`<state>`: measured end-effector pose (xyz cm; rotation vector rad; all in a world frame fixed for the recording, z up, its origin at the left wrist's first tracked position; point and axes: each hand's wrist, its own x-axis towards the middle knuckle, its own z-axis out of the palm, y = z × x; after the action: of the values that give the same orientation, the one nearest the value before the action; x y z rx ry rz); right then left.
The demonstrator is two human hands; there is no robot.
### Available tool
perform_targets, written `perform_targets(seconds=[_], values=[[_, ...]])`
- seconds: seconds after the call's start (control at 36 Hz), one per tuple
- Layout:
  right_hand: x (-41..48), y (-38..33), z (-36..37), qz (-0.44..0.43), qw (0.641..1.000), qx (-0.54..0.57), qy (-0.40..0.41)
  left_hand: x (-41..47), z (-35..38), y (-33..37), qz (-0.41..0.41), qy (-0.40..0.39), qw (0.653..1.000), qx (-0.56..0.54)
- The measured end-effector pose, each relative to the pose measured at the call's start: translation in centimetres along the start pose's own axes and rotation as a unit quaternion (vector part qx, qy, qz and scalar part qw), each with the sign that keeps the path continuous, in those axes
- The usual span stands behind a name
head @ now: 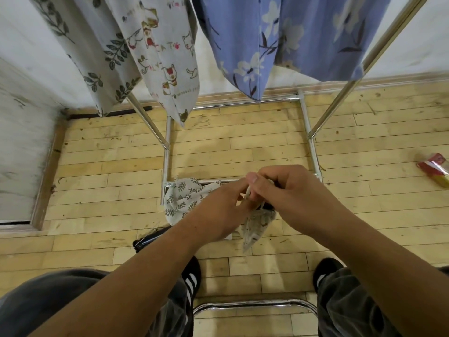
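Beige leaf-print cloth (183,200): bunched between both hands, one fold spilling out left of the left hand, a corner hanging below the right.
Left hand (218,211): fingers curled, gripping the cloth.
Right hand (286,194): thumb and fingers pinching a thin pale strip at the cloth's top edge.
Steel rack (166,152): just beyond the hands, standing on the wooden floor (109,166).
Cat-print fabric (165,45): hanging beyond, up left.
Blue floral fabric (243,32): hanging beyond, up right.
Red packet (435,169): on the floor, well right of the right hand.

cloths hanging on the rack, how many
3: leaf-print cloth at left, cat-print cloth in the middle, blue flowered cloth at right; more may hang out of view.
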<state>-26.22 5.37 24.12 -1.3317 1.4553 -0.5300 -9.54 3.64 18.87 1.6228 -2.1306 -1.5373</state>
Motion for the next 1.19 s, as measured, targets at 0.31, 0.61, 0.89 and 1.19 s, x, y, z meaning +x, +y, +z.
perform_targets(seconds=[0.31, 0.61, 0.89, 1.19], values=[[-0.6, -1.0, 0.3, -0.046, 0.998, 0.039, -0.031, 1.1, -0.5, 0.5, 0.023, -0.007, 0.998, -0.054], [-0.4, -1.6, -1.3, -0.050, 0.997, -0.047, -0.031, 0.5, -1.3, 0.0, 0.029, -0.012, 0.998, -0.062], [-1.0, -1.9, -1.8, 0.032, 0.998, 0.033, -0.040, -0.5, -2.1, 2.0, 0.107, -0.042, 0.989, -0.095], [-1.0, -2.4, -0.9, 0.012, 0.989, 0.120, -0.082, 0.5, -0.4, 1.6, 0.066, 0.001, 0.993, -0.098]])
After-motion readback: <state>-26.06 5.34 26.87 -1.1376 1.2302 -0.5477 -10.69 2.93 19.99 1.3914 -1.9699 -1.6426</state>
